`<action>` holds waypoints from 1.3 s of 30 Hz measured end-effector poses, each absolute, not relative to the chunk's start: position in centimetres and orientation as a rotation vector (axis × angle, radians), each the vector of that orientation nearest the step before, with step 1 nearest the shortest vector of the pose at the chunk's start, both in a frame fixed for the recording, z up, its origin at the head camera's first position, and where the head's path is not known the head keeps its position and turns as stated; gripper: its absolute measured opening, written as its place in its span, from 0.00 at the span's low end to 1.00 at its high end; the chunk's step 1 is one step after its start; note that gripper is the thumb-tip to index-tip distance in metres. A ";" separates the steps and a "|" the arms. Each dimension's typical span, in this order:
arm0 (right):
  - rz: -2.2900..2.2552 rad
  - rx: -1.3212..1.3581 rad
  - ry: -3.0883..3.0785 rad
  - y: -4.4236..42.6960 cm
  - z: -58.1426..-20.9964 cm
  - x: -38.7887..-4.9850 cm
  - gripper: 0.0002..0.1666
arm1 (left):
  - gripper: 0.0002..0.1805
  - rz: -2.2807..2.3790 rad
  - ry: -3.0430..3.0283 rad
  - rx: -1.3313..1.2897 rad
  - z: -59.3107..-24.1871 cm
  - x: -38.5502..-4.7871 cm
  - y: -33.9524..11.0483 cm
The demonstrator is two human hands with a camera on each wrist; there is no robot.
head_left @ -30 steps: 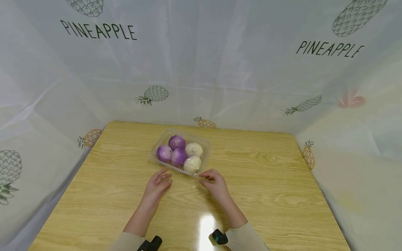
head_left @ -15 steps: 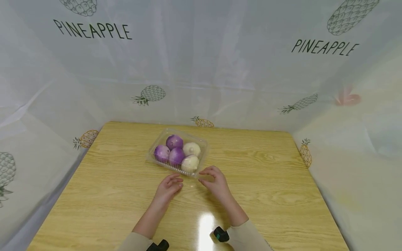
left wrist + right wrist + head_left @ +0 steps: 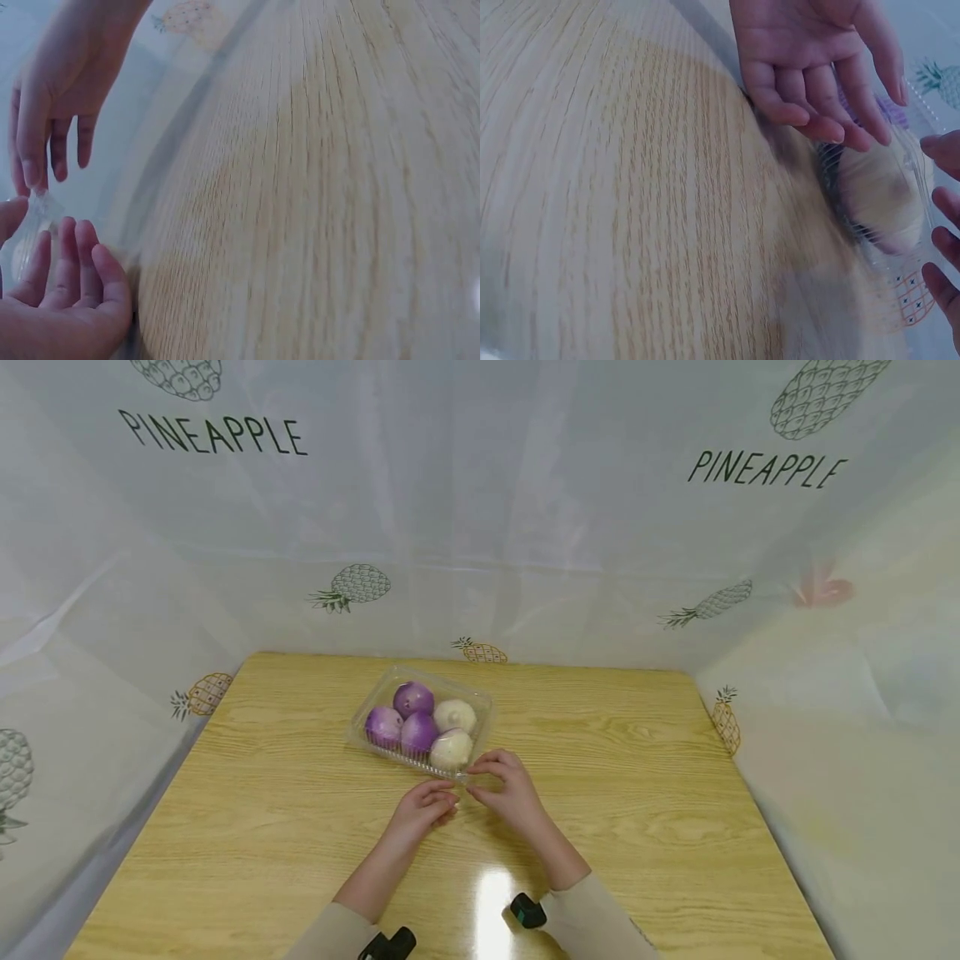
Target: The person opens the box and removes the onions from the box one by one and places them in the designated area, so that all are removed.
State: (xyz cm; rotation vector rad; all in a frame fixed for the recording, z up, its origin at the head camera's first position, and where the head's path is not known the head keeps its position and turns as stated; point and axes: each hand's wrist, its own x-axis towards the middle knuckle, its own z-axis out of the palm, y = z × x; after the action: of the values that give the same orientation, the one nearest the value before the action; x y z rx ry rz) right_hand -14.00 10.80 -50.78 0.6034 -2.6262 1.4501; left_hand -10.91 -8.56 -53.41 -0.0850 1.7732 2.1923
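Note:
A clear plastic container (image 3: 483, 720) holds three purple onions (image 3: 418, 733) and two pale ones (image 3: 452, 750), the round vegetables lying close together. At its near right corner, my right hand (image 3: 512, 789) pinches the plastic edge between thumb and forefinger; the left wrist view shows these right-hand fingertips (image 3: 36, 187) on clear plastic. Just left of that corner is my left hand (image 3: 423, 812), palm turned inward, fingers loosely bent and holding nothing. Whether its fingertips touch the container is unclear. The right wrist view shows a pale onion (image 3: 881, 191) through the ribbed plastic side.
The container stands on a wood-grain table (image 3: 600, 777) near its back edge. A pale sheet (image 3: 480, 510) printed with pineapples hangs behind the table and along its sides. Dark wrist devices (image 3: 528, 911) are worn at both sleeves.
My left hand has moved right along the container's front side, closer to my right hand. My right hand stays at the corner. The whole head view has shifted slightly.

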 end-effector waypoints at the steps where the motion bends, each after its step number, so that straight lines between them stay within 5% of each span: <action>1: 1.442 0.607 -2.628 10.7 -50.8 -14.0 0.13 | 0.21 2.187 1.774 -0.092 -53.4 -11.0 -8.5; 23: 1.267 0.713 -2.688 9.8 -51.2 -15.1 0.08 | 0.08 2.315 1.727 -0.174 -53.4 -11.9 -7.4; 39: 1.286 0.768 -2.699 10.0 -50.7 -15.7 0.05 | 0.09 2.296 1.733 -0.216 -53.4 -12.0 -7.4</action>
State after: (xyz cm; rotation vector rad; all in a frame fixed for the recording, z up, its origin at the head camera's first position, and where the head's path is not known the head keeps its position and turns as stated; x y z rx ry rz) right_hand -15.73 10.04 -50.68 0.7675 -2.6987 1.2860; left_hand -12.04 -7.39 -53.39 -0.2160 1.7325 2.2964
